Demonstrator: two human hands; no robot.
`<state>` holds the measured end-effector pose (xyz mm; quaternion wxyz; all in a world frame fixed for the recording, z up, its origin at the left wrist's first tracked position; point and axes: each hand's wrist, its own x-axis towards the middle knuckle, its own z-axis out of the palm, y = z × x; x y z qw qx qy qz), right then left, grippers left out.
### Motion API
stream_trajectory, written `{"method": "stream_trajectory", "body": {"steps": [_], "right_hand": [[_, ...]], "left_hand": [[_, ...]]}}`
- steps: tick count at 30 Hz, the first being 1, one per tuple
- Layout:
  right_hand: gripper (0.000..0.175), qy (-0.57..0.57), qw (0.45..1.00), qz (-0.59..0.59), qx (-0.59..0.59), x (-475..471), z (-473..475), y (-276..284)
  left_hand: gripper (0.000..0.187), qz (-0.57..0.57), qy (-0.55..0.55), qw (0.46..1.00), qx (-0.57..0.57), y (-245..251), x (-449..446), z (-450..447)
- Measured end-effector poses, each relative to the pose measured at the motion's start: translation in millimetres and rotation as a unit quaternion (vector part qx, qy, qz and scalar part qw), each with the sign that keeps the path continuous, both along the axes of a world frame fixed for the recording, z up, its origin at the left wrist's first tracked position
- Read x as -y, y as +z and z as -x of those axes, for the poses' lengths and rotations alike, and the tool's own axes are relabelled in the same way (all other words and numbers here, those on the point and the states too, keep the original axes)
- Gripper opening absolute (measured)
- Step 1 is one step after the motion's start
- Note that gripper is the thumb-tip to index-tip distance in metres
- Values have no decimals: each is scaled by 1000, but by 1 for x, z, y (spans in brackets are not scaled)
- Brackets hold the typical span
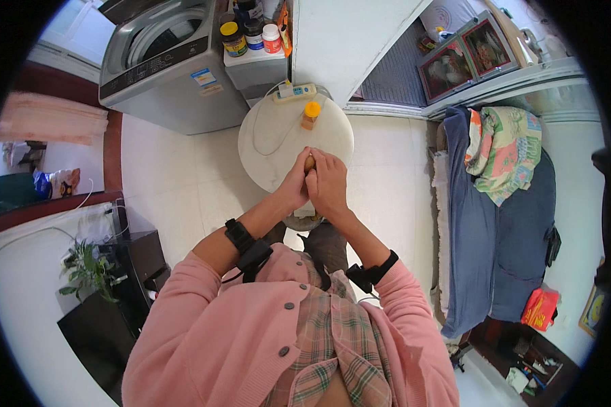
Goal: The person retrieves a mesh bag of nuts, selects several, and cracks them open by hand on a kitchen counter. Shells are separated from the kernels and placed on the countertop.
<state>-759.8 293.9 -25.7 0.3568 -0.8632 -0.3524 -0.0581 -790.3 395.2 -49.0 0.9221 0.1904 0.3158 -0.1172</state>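
Over the near part of a round white table (pixel 290 127), my left hand (pixel 294 182) and my right hand (pixel 329 183) meet around a small brown object (pixel 309 163). It shows only between the fingers, so its kind cannot be told. Both hands are closed about it, their fingertips touching or nearly so at the far side. Beyond them on the tabletop stands a small clear jar (pixel 309 122) with a yellow lid and brownish contents. A thin white cable (pixel 257 140) loops over the table's left side.
A power strip (pixel 305 90) with a white plug lies at the table's far edge. A washing machine (pixel 183 96) stands at the far left, beside a cabinet (pixel 259 71) bearing several jars. On the right is a sofa (pixel 471 244) with a blue cover and a patterned cloth.
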Motion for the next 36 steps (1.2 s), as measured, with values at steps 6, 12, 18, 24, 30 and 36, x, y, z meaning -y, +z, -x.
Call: {"method": "stream_trajectory", "body": {"steps": [6,12,18,24,30,36], "right_hand": [[44,61,985,-76,-146,52,-6,-5],[47,139,966,-46,-215,91,-14,-4],[46,224,960,-64,-153,82,-13,-3],[47,272,945,-44,-176,67,-12,-7],[49,304,922,-28,-239,52,-12,-3],[42,274,951,-55,-132,43,-27,23]], "left_hand": [[41,-44,71,996,-13,-7,61,-2],[34,-69,178,981,17,-8,105,3],[36,-77,270,960,-2,9,108,11],[41,-61,305,950,-30,16,99,20],[49,-21,288,955,-69,10,75,36],[52,53,257,963,51,20,22,47]]}}
